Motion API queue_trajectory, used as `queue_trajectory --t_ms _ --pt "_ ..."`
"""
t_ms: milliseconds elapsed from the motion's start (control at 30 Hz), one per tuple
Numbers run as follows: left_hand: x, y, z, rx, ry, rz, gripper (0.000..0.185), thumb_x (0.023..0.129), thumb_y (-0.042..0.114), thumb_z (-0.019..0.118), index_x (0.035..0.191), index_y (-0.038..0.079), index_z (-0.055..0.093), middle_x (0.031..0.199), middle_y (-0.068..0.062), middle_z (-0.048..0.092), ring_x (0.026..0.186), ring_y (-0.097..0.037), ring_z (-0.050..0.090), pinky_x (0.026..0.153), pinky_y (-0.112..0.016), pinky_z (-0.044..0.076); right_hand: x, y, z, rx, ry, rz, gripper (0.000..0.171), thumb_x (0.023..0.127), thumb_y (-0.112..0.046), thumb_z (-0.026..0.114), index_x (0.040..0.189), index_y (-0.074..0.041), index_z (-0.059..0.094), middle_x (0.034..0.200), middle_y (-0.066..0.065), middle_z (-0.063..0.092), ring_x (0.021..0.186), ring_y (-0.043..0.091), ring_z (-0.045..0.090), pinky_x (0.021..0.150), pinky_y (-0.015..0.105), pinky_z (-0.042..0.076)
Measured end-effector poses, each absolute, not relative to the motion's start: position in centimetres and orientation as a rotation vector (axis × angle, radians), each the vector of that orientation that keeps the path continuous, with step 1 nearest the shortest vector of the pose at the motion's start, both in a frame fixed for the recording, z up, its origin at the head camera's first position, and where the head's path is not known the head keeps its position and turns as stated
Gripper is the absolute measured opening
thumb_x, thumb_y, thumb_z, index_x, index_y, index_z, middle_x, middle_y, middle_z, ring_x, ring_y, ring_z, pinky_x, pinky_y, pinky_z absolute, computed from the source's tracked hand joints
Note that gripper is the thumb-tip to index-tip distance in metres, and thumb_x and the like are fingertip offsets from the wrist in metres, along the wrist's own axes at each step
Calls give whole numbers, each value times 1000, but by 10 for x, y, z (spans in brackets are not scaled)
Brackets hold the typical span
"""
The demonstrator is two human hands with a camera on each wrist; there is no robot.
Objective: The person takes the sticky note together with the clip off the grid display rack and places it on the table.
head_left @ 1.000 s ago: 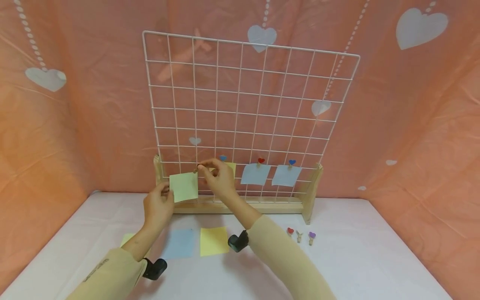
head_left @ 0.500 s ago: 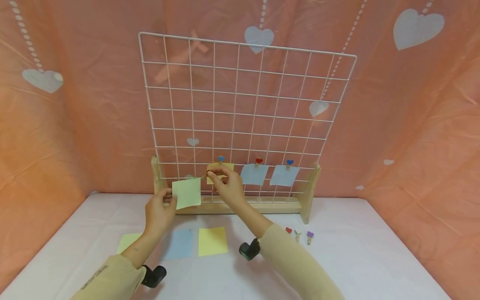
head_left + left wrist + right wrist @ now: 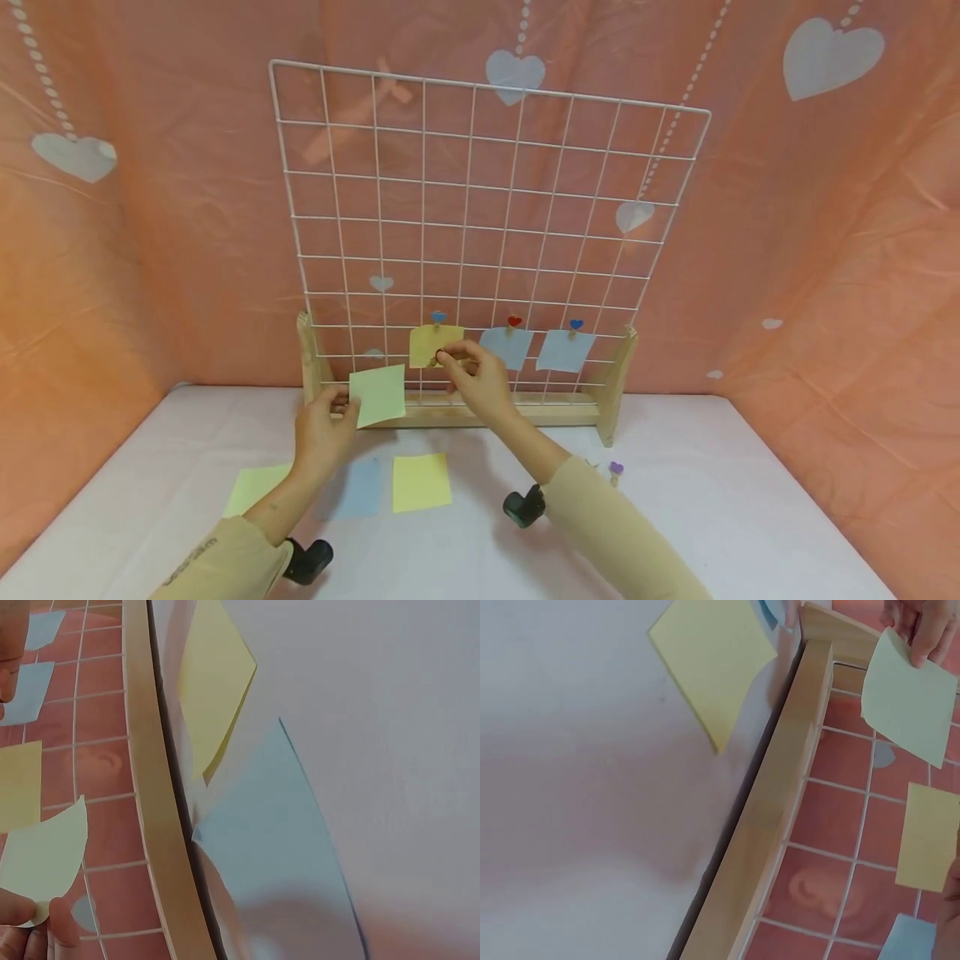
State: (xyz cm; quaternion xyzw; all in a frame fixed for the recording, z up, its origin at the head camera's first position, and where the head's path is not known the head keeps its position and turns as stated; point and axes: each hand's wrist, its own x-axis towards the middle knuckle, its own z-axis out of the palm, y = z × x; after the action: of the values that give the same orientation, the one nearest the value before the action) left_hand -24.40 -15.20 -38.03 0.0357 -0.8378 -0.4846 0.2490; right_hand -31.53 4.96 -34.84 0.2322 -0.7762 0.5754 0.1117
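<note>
We can read no brand or label; the only writing is a dark mark on our left sleeve [image 3: 187, 560], too small to make out. Our left hand [image 3: 324, 429] pinches the pale green note [image 3: 379, 394] by its left edge, holding it just in front of the wire grid [image 3: 480, 208] above the wooden base [image 3: 480, 412]. Our right hand [image 3: 480, 385] pinches a small clip [image 3: 438, 359] between thumb and fingertips, against the lower edge of the yellow note [image 3: 431, 343] hanging on the grid. Compared with a second ago, the green note sits lower and farther right, and the right hand has dropped from the grid wire and moved rightward.
</note>
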Motion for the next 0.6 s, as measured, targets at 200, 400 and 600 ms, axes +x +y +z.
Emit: queue_trajectory --t_ms 200,400,600 --pt "-243 -143 -382 62 -2293 -1344 18 91 2 56 104 -9 62 98 -24 66 93 -34 61 77 -35 48 -315 59 -351 645 -2281 1733 25 93 -23 64 105 -1 67 96 25 66 49 12 56 40 17 32" --pt "-241 -136 -383 59 -2299 -1320 19 90 4 58 104 -7 62 98 -22 65 93 -35 62 78 -36 46 -312 69 -354 608 -2301 1711 22 93 -20 63 105 -2 67 97 19 70 56 34 61 48 20 45" --pt "-240 -132 -383 30 -2299 -1352 16 90 1 57 102 -8 63 98 -22 66 91 -33 62 77 -33 47 -310 78 -358 611 -2318 1650 21 93 -21 64 104 -4 69 94 21 71 52 25 61 40 19 30"
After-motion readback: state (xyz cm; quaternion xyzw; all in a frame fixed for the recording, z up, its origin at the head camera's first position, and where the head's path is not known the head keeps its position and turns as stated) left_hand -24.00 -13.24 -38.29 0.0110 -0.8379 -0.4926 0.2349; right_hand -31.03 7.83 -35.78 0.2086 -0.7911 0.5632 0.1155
